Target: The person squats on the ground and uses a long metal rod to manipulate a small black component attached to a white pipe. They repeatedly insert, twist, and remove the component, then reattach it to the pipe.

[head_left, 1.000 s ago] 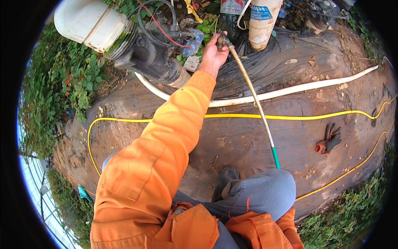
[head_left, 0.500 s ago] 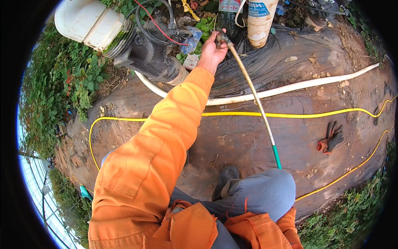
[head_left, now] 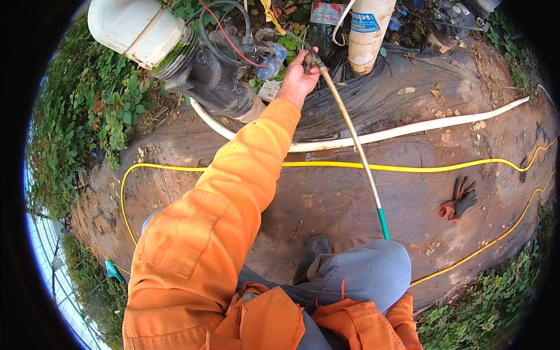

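Observation:
My left hand (head_left: 299, 77), at the end of an orange sleeve, reaches to the top centre. Its fingers are closed round the metal fitting at the upper end of a long thin pole (head_left: 350, 129). The pole slants down to the right, its worn shaft giving way to a green section (head_left: 383, 224) that ends behind my bent knee. My right sleeve (head_left: 403, 318) shows at the lower right, but the right hand is hidden. Close to the left hand are a dark bottle with a red label (head_left: 324, 29) and a blue part (head_left: 272, 61) with wires.
A white and black pipe assembly (head_left: 175, 55) leans at upper left, beside leafy plants. A dirty white pipe (head_left: 364, 44) stands upright. A white hose (head_left: 431, 125) and a yellow hose (head_left: 420, 168) cross the dark ground sheet. One work glove (head_left: 459, 200) lies at right.
The view has shifted slightly, so the pipes sit a little lower and the glove a little further left. My left hand keeps its hold on the pole's upper end.

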Action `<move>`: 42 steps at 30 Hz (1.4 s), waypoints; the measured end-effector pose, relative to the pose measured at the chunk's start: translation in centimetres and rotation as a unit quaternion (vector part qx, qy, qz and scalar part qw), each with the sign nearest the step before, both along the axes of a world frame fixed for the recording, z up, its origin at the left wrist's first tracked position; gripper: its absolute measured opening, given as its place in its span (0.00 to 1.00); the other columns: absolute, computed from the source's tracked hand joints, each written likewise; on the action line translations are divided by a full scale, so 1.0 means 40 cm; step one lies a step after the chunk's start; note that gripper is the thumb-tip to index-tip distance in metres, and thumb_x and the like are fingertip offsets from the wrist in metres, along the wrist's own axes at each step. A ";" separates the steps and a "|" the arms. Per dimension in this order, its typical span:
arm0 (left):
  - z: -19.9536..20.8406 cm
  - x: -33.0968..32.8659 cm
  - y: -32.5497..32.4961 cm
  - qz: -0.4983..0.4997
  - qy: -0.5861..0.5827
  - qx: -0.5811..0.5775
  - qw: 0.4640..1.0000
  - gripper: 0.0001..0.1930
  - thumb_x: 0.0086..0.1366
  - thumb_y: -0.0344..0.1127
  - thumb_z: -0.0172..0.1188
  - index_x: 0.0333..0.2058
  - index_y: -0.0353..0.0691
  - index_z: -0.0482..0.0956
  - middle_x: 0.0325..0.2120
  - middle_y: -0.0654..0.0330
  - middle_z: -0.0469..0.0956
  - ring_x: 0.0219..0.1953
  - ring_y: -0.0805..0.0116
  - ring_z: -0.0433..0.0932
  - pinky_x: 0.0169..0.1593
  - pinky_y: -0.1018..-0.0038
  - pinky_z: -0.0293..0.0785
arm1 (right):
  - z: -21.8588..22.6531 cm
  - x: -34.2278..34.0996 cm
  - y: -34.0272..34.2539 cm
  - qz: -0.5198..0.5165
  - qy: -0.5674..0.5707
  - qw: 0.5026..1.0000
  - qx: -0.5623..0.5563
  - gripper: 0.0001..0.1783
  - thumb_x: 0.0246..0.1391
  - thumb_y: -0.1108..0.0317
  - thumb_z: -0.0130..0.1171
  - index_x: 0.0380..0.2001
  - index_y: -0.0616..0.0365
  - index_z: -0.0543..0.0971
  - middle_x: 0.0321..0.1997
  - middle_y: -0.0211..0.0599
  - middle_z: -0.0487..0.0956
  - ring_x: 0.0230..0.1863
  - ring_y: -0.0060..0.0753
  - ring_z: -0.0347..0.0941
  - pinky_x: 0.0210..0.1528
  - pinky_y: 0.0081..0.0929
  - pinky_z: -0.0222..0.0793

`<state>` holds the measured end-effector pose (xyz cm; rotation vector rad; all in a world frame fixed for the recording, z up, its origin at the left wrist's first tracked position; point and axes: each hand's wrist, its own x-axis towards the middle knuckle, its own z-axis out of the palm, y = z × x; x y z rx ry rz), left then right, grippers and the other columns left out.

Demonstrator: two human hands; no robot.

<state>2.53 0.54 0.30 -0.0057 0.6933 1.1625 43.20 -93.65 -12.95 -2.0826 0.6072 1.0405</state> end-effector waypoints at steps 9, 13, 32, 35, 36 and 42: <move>0.006 0.018 -0.001 -0.005 0.001 0.004 1.000 0.08 0.73 0.39 0.48 0.39 0.43 0.70 0.44 0.60 0.79 0.29 0.73 0.63 0.26 0.79 0.62 | 0.042 0.000 0.031 0.025 -0.001 1.000 0.002 0.07 0.58 0.61 0.58 0.38 0.47 0.79 0.25 0.33 0.76 0.20 0.35 0.68 0.24 0.46 0.69; 0.016 0.030 -0.004 0.002 0.000 -0.016 1.000 0.08 0.73 0.39 0.48 0.39 0.42 0.70 0.44 0.60 0.79 0.28 0.73 0.62 0.26 0.78 0.61 | 0.069 -0.018 0.082 0.059 -0.028 0.998 -0.012 0.08 0.58 0.61 0.58 0.38 0.49 0.79 0.26 0.34 0.76 0.22 0.35 0.69 0.25 0.45 0.70; 0.000 0.019 0.000 0.007 -0.019 -0.016 1.000 0.08 0.73 0.38 0.47 0.40 0.41 0.68 0.44 0.55 0.79 0.27 0.71 0.63 0.25 0.78 0.62 | 0.119 -0.026 0.210 0.121 -0.068 0.989 -0.043 0.10 0.58 0.62 0.58 0.39 0.56 0.78 0.30 0.36 0.79 0.28 0.35 0.73 0.32 0.39 0.72; 0.001 0.024 -0.004 0.004 -0.018 -0.015 1.000 0.08 0.73 0.38 0.47 0.39 0.41 0.69 0.44 0.55 0.79 0.27 0.71 0.63 0.25 0.78 0.62 | 0.131 -0.025 0.237 0.133 -0.075 0.987 -0.048 0.11 0.58 0.62 0.58 0.39 0.57 0.78 0.30 0.36 0.79 0.29 0.36 0.73 0.34 0.38 0.72; 0.001 0.025 -0.005 0.004 -0.014 -0.015 1.000 0.08 0.73 0.39 0.47 0.39 0.41 0.69 0.44 0.56 0.79 0.27 0.71 0.63 0.25 0.78 0.62 | 0.135 -0.025 0.248 0.136 -0.078 0.986 -0.050 0.11 0.58 0.62 0.58 0.39 0.58 0.78 0.30 0.36 0.79 0.29 0.36 0.74 0.34 0.37 0.73; 0.001 0.020 -0.001 0.001 -0.026 -0.017 1.000 0.10 0.74 0.41 0.46 0.41 0.42 0.70 0.43 0.57 0.79 0.26 0.72 0.64 0.24 0.79 0.61 | 0.174 0.008 0.344 0.198 -0.118 0.968 -0.103 0.12 0.58 0.63 0.58 0.39 0.60 0.78 0.32 0.37 0.80 0.31 0.36 0.75 0.36 0.36 0.73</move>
